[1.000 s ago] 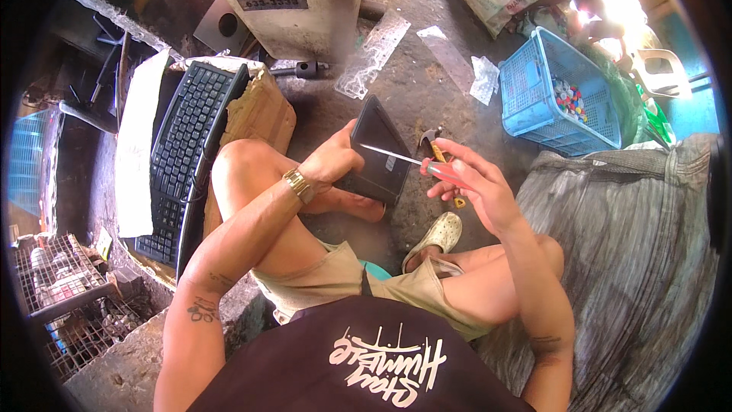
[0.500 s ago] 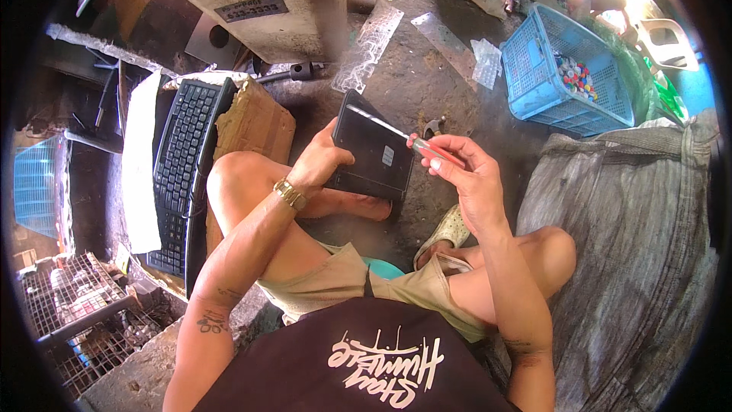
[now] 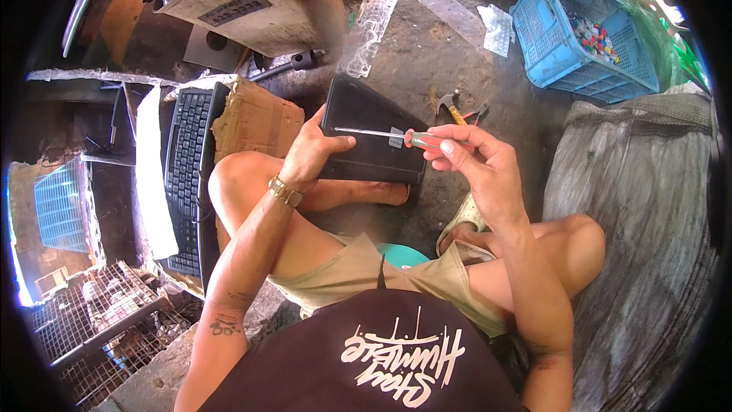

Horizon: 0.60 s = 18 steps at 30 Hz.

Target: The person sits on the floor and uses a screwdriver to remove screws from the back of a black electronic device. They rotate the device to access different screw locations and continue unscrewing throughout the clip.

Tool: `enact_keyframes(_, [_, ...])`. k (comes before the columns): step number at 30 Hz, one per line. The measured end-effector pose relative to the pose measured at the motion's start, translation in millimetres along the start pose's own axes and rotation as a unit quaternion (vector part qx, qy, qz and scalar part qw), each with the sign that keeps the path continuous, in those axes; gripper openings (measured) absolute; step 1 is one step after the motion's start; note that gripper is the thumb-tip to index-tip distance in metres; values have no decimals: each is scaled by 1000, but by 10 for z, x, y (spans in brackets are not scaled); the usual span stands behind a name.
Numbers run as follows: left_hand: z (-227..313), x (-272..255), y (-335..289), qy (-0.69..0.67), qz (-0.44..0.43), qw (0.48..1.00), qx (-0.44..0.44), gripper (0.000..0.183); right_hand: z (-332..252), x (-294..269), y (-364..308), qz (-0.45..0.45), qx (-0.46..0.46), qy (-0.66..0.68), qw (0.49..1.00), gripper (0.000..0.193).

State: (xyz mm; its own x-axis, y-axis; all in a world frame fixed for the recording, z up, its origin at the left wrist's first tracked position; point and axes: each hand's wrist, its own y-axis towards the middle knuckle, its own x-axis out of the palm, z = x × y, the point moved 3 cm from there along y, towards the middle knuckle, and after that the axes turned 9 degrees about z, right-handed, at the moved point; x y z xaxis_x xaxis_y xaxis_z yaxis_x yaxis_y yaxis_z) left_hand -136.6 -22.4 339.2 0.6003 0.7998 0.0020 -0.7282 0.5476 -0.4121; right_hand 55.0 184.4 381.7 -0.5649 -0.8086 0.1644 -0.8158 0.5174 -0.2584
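My left hand (image 3: pixel 309 154) grips the left edge of a black, flat, rectangular device (image 3: pixel 372 108) with a small pale label, its thumb lying over the near face. The device is held tilted above my crossed legs, and its exact kind is unclear. Between the thumb and fingers of my right hand (image 3: pixel 488 172) is a screwdriver (image 3: pixel 419 140) with a red handle. Its metal shaft points left across the device, with the tip close to my left thumb. Whether the tip touches a screw cannot be made out.
A hammer (image 3: pixel 454 111) and red-handled pliers (image 3: pixel 479 113) lie beyond my right hand. A blue crate (image 3: pixel 545 49) holds colourful caps at the far right, behind a grey sack (image 3: pixel 625 206). To the left, a black keyboard (image 3: pixel 187 156) rests by a cardboard box (image 3: pixel 255 123).
The screwdriver has swung from slanting to nearly level, its tip now lower and near my left thumb. The device has tilted slightly. The whole view has shifted, bringing the hammer and pliers into sight.
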Motion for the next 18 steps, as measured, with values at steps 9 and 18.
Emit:
enact_keyframes(9, [-12,-5,3,8,-8,1000,4,67,-73,95,-19,7,9,6,1000,24])
enact_keyframes(18, [-56,-11,36,-5,-9,1000,22,66,-253,311,-203,-51,-220,-92,970,19])
